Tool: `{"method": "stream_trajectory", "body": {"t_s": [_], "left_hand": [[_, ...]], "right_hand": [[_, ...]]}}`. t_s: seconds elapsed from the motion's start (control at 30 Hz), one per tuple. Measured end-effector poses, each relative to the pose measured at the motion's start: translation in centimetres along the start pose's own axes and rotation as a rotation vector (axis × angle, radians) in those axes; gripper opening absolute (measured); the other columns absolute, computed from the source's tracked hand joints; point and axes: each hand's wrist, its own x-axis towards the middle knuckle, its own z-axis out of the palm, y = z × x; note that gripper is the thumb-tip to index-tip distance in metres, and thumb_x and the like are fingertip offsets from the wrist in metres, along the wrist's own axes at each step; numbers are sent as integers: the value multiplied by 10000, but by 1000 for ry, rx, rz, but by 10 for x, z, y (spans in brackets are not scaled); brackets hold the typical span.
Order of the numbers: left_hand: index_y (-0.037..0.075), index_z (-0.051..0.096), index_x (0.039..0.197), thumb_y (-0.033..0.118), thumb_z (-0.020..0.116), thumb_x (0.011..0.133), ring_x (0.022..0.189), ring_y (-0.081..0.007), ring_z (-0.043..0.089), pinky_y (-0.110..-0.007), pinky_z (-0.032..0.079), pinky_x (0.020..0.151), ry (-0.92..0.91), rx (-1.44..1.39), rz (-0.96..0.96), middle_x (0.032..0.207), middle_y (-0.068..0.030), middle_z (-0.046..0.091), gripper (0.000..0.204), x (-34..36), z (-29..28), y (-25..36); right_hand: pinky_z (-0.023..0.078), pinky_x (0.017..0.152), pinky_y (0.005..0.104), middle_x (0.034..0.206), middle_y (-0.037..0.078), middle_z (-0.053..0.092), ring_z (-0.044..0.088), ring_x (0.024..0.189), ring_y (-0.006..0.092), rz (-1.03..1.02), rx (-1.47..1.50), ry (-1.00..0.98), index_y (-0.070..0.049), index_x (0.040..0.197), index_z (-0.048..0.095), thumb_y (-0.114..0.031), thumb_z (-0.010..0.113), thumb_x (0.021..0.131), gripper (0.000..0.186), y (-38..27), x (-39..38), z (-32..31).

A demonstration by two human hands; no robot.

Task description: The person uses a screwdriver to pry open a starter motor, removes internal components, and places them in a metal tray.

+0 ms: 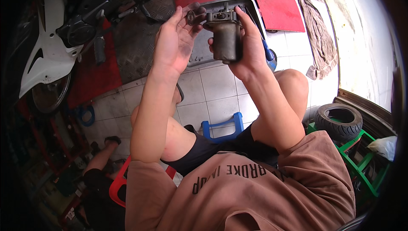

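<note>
My right hand grips a dark grey cylindrical motor, like a starter motor, with its fingers wrapped round the far side and the thumb near the top. The motor stands upright, with a mounting flange and a short shaft at its upper end. Just left of it, my left hand is raised palm inward, its fingertips blackened. Those fingers are curled on a small dark part with a rounded, ring-like shape; its kind is unclear. Both hands are above a grey tray on the floor.
A partly dismantled motorbike with a white panel stands at the left. Red mats and a brown towel lie beyond. Near the tray is a blue-handled tool. At right, a tyre rests by a green rack. Another person is lower left.
</note>
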Motion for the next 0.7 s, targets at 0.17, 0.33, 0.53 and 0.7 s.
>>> {"method": "stream_trajectory", "body": {"t_s": [0.17, 0.33, 0.53, 0.7], "left_hand": [[-72, 524, 1154, 293, 318, 1007, 1070, -242, 575, -350, 429, 961, 33, -142, -19, 1096, -180, 617, 444, -1, 4, 1], [-87, 522, 1147, 304, 326, 998, 1090, -274, 568, -383, 408, 1009, 11, -173, -24, 1115, -201, 606, 461, -2, 4, 1], [-94, 525, 1134, 266, 349, 980, 1083, -285, 573, -389, 410, 1010, 2, -207, -31, 1113, -202, 595, 429, -3, 5, 3], [-100, 545, 1094, 95, 388, 942, 1027, -262, 595, -348, 464, 955, 84, -72, 31, 1072, -172, 585, 292, -2, 2, -1]], "right_hand": [[524, 601, 322, 905, 104, 658, 622, 647, 222, -2, 18, 0, -67, 1050, 589, -476, 522, 901, 440, 0, 1, -1], [527, 598, 320, 883, 85, 651, 622, 641, 217, -14, 48, 5, -83, 1031, 585, -465, 540, 892, 409, 0, 1, -2], [529, 598, 321, 891, 91, 648, 622, 640, 221, -18, 45, 6, -75, 1044, 576, -465, 541, 891, 420, 0, 1, -2], [529, 599, 324, 887, 98, 648, 621, 641, 219, -14, 61, 2, -67, 1049, 574, -461, 526, 897, 425, -1, 1, -2]]}}
